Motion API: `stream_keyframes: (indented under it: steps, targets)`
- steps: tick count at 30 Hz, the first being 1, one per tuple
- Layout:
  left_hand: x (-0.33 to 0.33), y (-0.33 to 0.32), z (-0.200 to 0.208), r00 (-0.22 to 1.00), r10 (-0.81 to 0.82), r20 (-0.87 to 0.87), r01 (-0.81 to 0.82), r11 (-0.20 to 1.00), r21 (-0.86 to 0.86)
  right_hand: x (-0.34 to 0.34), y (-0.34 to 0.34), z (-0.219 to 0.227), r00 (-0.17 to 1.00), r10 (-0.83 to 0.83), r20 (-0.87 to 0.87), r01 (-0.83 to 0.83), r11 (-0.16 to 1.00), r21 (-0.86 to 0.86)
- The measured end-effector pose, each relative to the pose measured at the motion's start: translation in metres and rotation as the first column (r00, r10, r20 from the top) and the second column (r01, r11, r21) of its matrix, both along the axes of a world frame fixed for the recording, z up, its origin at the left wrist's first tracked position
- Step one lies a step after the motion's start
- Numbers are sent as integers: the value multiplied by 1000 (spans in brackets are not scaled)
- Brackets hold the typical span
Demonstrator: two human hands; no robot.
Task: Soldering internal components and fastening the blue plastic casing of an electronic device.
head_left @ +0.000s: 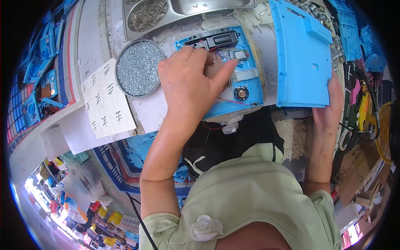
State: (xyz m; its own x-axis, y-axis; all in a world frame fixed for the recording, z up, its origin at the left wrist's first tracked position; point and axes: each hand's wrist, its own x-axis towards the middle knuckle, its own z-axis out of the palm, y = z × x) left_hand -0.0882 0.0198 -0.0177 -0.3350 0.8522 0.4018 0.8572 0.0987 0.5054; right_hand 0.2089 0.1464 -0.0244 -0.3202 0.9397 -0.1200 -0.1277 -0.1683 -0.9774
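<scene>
My left hand [187, 79] is over an open light-blue plastic casing [216, 110], its fingers curled down into it and the thumb stretched to the right. Any small thing in those fingers is hidden. Inside the casing are thin wires, a black part with a dark window [225, 39], a small silvery component [240, 55] and a round speaker [241, 93]. To the right, my right hand [331, 102] grips the lower right edge of a blue plastic cover panel [304, 62], which it holds upright beside the casing.
Left of the casing stands a round dish of small screws [139, 68], on a paper with handwriting [106, 104]. Behind it a metal tray [187, 8] holds more small metal pieces. White plastic parts [254, 16] lie at the back. Blue casings [46, 46] fill a bin at far left.
</scene>
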Motion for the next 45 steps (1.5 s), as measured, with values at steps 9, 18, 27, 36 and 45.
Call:
stream_keyframes:
  steps: [9, 18, 27, 36, 45]
  targets:
    - [-8, -1, -1, 995, 18, -94, -20, 1000, -19, 1, -4, -6, 998, 57, -9, -57, 998, 10]
    - [21, -23, 33, 375, -105, 921, -19, 992, 121, -74, -27, 12, 978, 186, -96, -190, 981, -36]
    - [-11, -22, 14, 877, 64, 476, -81, 997, 16, -98, -16, 39, 724, 239, 648, -551, 765, 334]
    - [2, -37, 4, 972, 100, 215, -83, 993, -84, -87, -35, 12, 708, 252, 660, -585, 732, 348]
    - [3, -53, -4, 913, 121, 390, -98, 992, -78, -84, -34, -1, 712, 282, 643, -659, 584, 474]
